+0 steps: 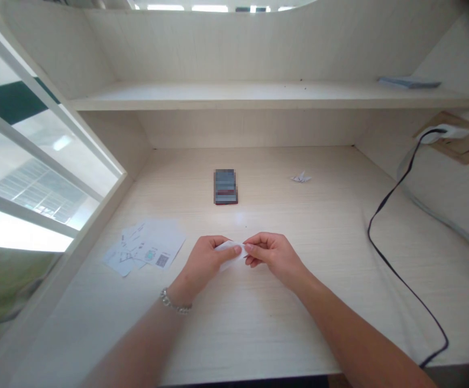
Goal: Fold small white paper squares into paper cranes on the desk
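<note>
White paper slip (pixel 229 254), left hand (pixel 204 264) pinching it, right hand (pixel 272 256) pinching its other edge

A small folded white paper (pixel 230 256), pinched from both sides.

A long desk of pale, wood-grain laminate (pixel 258 323) ran back to a cream panelled wall. A dark rectangular phone (pixel 225 187), its face blurred, lay near the middle, and a small white folded-paper crane (pixel 301 177) sat farther right. Loose white printed sheets (pixel 145 247), one bearing a QR code, overlapped near the left edge. A thin black cable (pixel 396 277) curved across the right side. Above, a cream shelf (pixel 258 96) spanned the wall, carrying a flat grey-blue stack of paper (pixel 409 82) towards its right end.
</note>
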Demonstrator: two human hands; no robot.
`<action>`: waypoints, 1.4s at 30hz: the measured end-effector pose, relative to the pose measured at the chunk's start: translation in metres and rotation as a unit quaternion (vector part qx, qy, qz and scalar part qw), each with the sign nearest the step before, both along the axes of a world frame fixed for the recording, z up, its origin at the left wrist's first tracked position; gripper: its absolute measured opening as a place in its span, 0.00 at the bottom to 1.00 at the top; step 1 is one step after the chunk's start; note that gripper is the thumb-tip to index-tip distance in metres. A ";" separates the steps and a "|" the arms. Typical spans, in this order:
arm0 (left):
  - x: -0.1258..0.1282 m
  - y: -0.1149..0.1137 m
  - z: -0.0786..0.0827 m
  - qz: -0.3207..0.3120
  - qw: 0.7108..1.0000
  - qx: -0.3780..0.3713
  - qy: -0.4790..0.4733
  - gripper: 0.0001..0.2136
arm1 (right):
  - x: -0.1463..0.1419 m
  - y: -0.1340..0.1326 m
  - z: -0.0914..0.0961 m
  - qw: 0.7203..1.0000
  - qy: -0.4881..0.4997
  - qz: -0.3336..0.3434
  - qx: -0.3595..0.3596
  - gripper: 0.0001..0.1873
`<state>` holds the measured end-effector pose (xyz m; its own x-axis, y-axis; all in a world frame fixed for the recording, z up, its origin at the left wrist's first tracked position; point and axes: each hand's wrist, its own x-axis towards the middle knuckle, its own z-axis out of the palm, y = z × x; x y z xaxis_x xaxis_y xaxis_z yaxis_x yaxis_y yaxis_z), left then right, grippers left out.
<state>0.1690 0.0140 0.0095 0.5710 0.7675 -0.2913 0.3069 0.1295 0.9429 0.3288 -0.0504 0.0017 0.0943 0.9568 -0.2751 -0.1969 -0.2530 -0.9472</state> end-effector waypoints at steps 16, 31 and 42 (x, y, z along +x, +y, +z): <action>-0.008 0.008 0.006 0.005 1.000 -0.022 -0.011 0.13 | 0.011 -0.002 0.002 0.995 -0.085 0.032 0.033 0.15; -0.006 0.003 0.008 -0.029 0.999 -0.007 0.012 0.13 | 0.004 -0.005 0.002 0.991 -0.104 0.086 0.020 0.12; -0.002 0.004 0.006 -0.001 1.000 0.015 -0.009 0.14 | 0.002 -0.004 0.003 0.990 -0.111 0.084 0.012 0.11</action>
<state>0.1666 0.0178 0.0158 0.5772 0.7748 -0.2581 0.2895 0.1014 0.9518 0.3310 -0.0549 0.0047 -0.0112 0.9700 -0.2427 0.0598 -0.2416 -0.9685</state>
